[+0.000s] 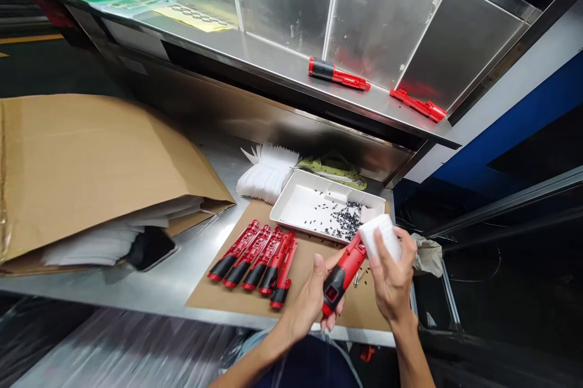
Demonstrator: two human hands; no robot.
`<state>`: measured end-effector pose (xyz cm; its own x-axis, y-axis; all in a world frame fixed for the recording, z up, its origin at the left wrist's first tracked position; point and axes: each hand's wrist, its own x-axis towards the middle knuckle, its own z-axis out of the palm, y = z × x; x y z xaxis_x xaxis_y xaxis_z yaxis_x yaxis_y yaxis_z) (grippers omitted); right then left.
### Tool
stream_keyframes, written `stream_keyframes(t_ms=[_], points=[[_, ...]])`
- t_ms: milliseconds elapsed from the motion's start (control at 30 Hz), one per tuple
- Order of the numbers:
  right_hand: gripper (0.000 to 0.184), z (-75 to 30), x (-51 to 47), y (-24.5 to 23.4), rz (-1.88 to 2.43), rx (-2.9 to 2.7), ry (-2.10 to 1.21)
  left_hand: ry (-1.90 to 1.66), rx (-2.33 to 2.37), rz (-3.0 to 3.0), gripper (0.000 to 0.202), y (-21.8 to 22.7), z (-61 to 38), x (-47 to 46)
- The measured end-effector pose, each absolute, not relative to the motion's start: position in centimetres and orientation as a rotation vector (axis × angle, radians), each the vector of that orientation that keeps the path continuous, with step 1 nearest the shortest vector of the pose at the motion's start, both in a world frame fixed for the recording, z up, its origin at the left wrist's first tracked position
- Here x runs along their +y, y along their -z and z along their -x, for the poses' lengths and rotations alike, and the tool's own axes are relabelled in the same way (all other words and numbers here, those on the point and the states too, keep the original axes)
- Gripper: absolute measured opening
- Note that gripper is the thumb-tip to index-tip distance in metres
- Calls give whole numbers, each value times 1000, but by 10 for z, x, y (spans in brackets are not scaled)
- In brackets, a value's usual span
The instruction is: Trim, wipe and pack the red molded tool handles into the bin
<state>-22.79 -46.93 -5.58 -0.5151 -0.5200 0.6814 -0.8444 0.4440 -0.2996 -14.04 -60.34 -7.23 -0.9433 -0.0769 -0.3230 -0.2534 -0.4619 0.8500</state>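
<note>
My left hand (314,300) is closed round the black lower end of a red and black tool body (344,272), holding it tilted up to the right. My right hand (392,272) pinches a white plastic sleeve (380,237) at the tool's upper end. Both hands hover over a brown cardboard sheet (310,254) near the table's front edge. Left of them several red and black tool halves (257,257) lie in a row on the cardboard.
A white tray (300,203) with small black screws (344,221) stands behind the hands. A stack of white sleeves (266,175) lies at its left. A large cardboard box (91,163) lies on the left. Two red parts (337,74) (416,104) rest on the metal shelf.
</note>
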Motion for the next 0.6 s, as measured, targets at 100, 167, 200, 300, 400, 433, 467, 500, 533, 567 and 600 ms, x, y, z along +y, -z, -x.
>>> stream_keyframes(t_ms=[100, 167, 200, 300, 400, 433, 467, 500, 533, 567, 600], points=[[48, 225, -471, 58, -1174, -2202, -866, -2561, 1570, 520, 106, 67, 143, -604], [45, 225, -472, 60, -1239, -2202, -852, -2557, 1564, 549, 108, 65, 145, -605], [44, 225, -473, 60, -1211, -2220, -846, -2556, 1557, 537, 109, 65, 146, -605], [44, 227, -475, 61, -1017, -2260, -863, -2554, 1549, 471, 113, 67, 147, -606], [45, 228, -476, 61, -1163, -2250, -876, -2506, 1663, 582, 114, 68, 144, -607], [44, 230, -475, 61, -1208, -2255, -870, -2472, 1728, 606, 115, 68, 143, -607], [43, 233, -474, 61, -1211, -2265, -862, -2433, 1797, 601, 114, 67, 141, -608], [42, 236, -473, 61, -1168, -2274, -861, -2394, 1865, 568, 113, 65, 140, -608], [41, 239, -472, 60, -1098, -2284, -865, -2357, 1930, 515, 112, 64, 139, -609], [41, 242, -471, 59, -1049, -2287, -871, -2321, 1989, 462, 111, 62, 139, -610], [41, 244, -470, 58, -1054, -2287, -879, -2276, 2059, 427, 109, 59, 139, -611]])
